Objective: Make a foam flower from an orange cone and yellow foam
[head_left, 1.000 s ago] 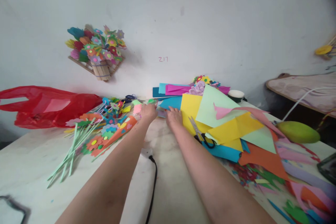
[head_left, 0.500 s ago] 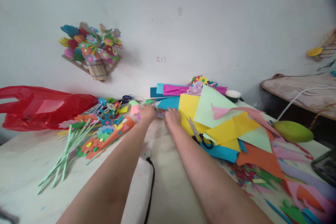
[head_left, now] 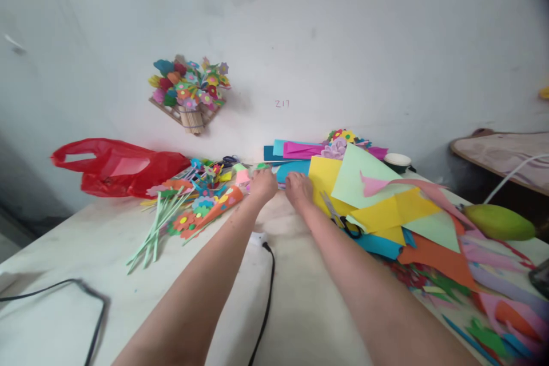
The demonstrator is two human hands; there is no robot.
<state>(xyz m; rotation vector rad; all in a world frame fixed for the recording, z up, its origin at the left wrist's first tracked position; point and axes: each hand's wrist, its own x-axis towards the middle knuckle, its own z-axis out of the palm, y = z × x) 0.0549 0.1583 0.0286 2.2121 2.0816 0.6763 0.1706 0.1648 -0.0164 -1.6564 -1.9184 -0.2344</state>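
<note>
At the far side of the table, my left hand [head_left: 263, 185] is closed, with its fingers curled down beside a pink and green piece [head_left: 241, 174]. My right hand [head_left: 299, 187] lies close by, fingers bent at the near edge of a blue sheet [head_left: 293, 168]. A small bluish-lilac thing [head_left: 281, 185] shows in the narrow gap between the hands. What the fingertips hold is hidden. Left of my hands is an orange cone with hearts [head_left: 223, 201], among foam flowers [head_left: 185, 221]. Scissors with black handles [head_left: 343, 221] rest on yellow sheets to the right.
A red plastic bag [head_left: 128, 168] and pale green stems [head_left: 156, 234] occupy the left. Coloured sheets [head_left: 364, 177], scraps [head_left: 437, 286] and a green mango-like fruit [head_left: 500, 222] fill the right. A black cable [head_left: 268, 297] runs between my forearms. A flower basket [head_left: 191, 97] hangs on the wall.
The view has swung left, so everything appears further right. Both hands stay at the table's far side, and the left hand's fingers look more tucked in.
</note>
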